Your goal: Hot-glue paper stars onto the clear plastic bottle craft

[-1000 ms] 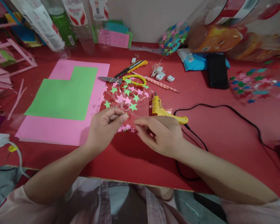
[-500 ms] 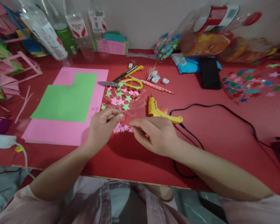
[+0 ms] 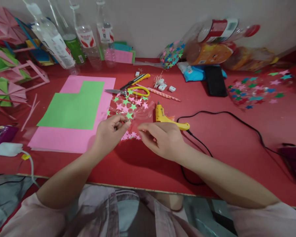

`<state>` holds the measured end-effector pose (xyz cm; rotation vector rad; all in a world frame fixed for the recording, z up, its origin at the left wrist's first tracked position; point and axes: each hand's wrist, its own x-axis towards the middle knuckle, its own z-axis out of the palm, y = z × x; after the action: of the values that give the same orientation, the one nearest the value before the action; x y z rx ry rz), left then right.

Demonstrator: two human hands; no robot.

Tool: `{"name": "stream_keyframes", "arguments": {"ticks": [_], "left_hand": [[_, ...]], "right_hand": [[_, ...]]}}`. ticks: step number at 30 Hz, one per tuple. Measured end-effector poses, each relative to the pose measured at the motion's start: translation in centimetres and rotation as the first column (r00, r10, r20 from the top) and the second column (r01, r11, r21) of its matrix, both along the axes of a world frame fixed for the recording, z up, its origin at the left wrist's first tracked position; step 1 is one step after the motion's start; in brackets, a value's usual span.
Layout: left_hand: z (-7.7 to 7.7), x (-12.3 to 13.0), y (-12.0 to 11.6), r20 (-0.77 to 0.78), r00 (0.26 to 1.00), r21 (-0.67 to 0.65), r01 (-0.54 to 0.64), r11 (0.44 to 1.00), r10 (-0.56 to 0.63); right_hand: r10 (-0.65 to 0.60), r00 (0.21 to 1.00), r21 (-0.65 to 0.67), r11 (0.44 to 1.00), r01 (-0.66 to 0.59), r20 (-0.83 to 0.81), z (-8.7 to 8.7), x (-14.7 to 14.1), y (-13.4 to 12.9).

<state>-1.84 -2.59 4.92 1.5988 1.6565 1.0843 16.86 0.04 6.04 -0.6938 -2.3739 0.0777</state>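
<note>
My left hand (image 3: 110, 133) is closed in a pinch over the table; whatever its fingertips hold is too small to make out. Just right of it, my right hand (image 3: 166, 140) has thumb and forefinger drawn together, and I cannot make out anything between them. Beyond the hands lies a clear plastic piece (image 3: 146, 114) dotted with pink and green stars. Between and below the fingertips is a heap of small pink paper stars (image 3: 131, 135), partly covered by the hands. A yellow glue gun (image 3: 161, 114) rests beside my right hand, its nozzle pointing away from me.
Green paper (image 3: 71, 110) overlaps pink sheets (image 3: 56, 140) on the left. Scissors (image 3: 140, 91), a cutter (image 3: 135, 80) and patterned straws (image 3: 162, 93) lie behind. A black cord (image 3: 227, 112) crosses the right side. Bottles (image 3: 87, 41) and a phone (image 3: 215, 80) stand or lie farther back.
The view has shifted slightly, so the table's things sit a little differently in the picture. Both hands keep nearly the same pose, with their fingertips still close together.
</note>
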Motion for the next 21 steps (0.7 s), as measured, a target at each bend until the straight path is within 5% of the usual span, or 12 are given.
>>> {"name": "stream_keyframes", "arguments": {"ticks": [7, 15, 21], "left_hand": [[0.1, -0.7, 0.0, 0.003, 1.0, 0.027, 0.028, 0.999, -0.028], [0.6, -0.8, 0.2, 0.294, 0.955, -0.137, 0.072, 0.988, -0.029], [0.6, -0.7, 0.5, 0.348, 0.937, -0.143, 0.092, 0.985, -0.037]], "right_hand": [[-0.08, 0.997, 0.068, 0.995, 0.079, 0.007, 0.2, 0.0, 0.3], [-0.111, 0.983, 0.179, 0.98, 0.084, 0.145, 0.5, -1.3, -0.1], [-0.177, 0.958, 0.215, 0.968, 0.128, 0.226, -0.5, -2.6, -0.3]]}}
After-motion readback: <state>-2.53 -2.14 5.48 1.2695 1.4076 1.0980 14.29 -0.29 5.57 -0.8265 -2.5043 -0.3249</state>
